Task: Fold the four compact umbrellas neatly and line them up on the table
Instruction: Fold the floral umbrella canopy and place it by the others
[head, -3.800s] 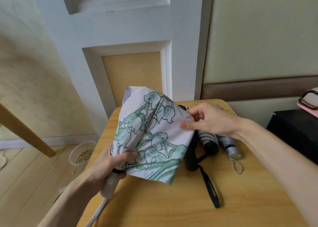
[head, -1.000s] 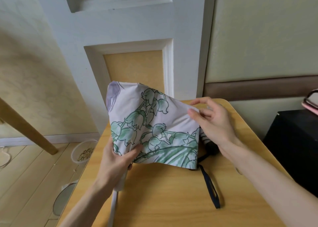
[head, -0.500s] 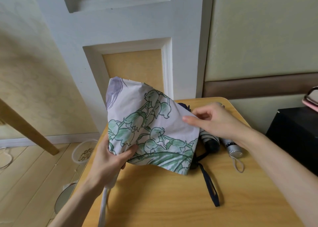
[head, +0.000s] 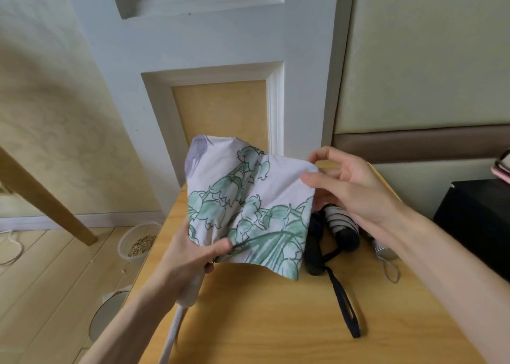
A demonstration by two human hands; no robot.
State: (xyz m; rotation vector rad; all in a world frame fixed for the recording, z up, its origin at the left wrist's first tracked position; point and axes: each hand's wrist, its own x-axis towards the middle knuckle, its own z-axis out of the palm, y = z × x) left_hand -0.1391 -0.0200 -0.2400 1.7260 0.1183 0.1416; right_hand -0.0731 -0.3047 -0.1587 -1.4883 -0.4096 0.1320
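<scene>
One floral umbrella (head: 248, 212), white cloth with green bell-flowers and a purple patch, loose and unrolled, held above the table (head: 276, 322). Long axis tilted: white handle (head: 190, 292) down toward the body, top up and away. Gripped at the base by the left hand (head: 190, 256); cloth edge pinched by the right hand (head: 350, 187). Under the right wrist, three folded: black umbrella (head: 313, 245), striped umbrella (head: 340, 225), grey umbrella (head: 385, 250).

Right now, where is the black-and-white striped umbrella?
In the head view, the striped umbrella lies on the table right of centre, between the black umbrella and the silver umbrella, beneath the right hand that pinches the floral umbrella.
</scene>
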